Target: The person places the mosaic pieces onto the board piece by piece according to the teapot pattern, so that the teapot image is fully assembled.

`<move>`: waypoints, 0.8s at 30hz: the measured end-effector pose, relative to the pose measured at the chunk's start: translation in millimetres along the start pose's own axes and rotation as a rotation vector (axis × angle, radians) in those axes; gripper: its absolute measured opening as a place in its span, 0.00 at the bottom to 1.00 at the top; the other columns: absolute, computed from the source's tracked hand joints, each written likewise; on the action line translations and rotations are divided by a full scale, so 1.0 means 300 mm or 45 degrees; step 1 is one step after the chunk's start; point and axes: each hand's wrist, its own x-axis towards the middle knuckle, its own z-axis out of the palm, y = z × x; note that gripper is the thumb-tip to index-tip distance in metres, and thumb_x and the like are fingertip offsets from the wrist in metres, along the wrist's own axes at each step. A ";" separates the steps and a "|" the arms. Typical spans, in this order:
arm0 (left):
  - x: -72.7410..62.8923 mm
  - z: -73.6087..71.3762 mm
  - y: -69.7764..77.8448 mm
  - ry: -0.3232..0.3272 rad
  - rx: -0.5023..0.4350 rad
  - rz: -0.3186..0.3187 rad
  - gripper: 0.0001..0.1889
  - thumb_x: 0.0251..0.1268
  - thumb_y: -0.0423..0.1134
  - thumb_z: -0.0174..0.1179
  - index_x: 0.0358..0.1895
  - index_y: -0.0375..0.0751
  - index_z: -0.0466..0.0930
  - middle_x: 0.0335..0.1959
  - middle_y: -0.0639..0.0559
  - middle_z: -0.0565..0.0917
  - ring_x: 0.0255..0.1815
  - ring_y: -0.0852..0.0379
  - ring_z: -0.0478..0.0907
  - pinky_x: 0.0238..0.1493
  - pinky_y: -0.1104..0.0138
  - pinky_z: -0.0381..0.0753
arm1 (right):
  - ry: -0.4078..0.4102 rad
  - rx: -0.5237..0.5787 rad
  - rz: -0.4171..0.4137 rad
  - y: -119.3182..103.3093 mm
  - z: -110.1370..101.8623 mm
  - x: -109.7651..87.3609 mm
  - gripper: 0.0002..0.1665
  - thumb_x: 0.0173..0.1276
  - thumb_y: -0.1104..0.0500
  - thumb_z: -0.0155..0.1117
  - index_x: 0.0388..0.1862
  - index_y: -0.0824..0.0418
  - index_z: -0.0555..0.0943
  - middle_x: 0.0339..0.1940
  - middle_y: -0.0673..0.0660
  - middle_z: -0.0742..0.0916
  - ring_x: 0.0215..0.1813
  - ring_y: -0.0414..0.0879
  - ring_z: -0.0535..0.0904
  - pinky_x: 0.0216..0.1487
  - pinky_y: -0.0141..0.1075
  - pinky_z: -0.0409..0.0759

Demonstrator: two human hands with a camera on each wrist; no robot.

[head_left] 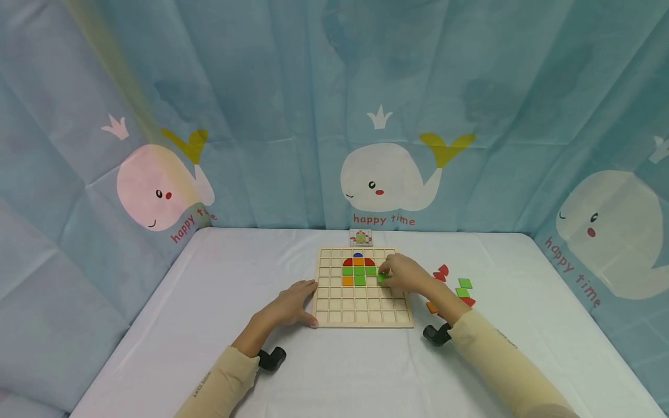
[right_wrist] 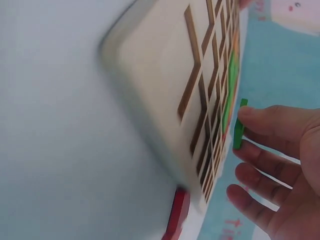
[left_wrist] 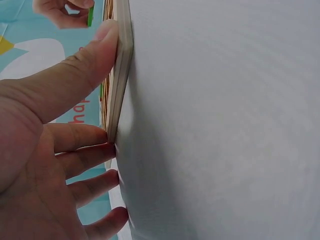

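A wooden grid board (head_left: 340, 318) lies flat on the table with red, blue, orange and green tiles set in its upper cells. My left hand (head_left: 292, 303) rests at the board's left edge, fingers spread. In the left wrist view its thumb (left_wrist: 75, 75) touches the edge near a corner, and the fingertips meet the side and the tablecloth. Above the board's right half, my right hand (head_left: 405, 273) pinches a green square tile (right_wrist: 240, 124) between thumb and fingers. The tile is held on edge in the right wrist view, just right of the placed green tiles (head_left: 359, 271).
Loose red tiles (head_left: 442, 273), green tiles (head_left: 463, 287) and an orange tile (head_left: 431, 307) lie right of the board, partly behind the right forearm. A small pattern card (head_left: 360, 237) sits beyond the board's far edge. A whale-print curtain (head_left: 292, 116) surrounds the white table (head_left: 334, 371).
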 end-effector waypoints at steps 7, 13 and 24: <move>0.001 0.000 0.000 0.003 0.003 -0.001 0.53 0.40 0.47 0.78 0.73 0.36 0.61 0.75 0.41 0.63 0.78 0.40 0.55 0.73 0.41 0.57 | 0.015 0.050 0.076 0.089 -0.032 -0.081 0.13 0.61 0.58 0.71 0.44 0.61 0.88 0.39 0.53 0.85 0.42 0.46 0.78 0.48 0.43 0.80; 0.002 0.002 -0.004 0.005 0.012 0.001 0.53 0.40 0.47 0.78 0.73 0.36 0.61 0.75 0.41 0.63 0.78 0.40 0.55 0.73 0.41 0.57 | -0.010 0.103 0.189 0.165 -0.052 -0.162 0.12 0.61 0.60 0.69 0.43 0.63 0.87 0.37 0.53 0.84 0.38 0.45 0.76 0.43 0.41 0.80; 0.003 -0.001 -0.006 -0.003 0.007 0.011 0.53 0.41 0.47 0.78 0.73 0.36 0.61 0.75 0.41 0.63 0.78 0.39 0.54 0.73 0.41 0.57 | -0.009 0.100 0.322 0.256 -0.075 -0.252 0.14 0.59 0.61 0.69 0.44 0.66 0.86 0.40 0.58 0.86 0.39 0.47 0.78 0.51 0.48 0.83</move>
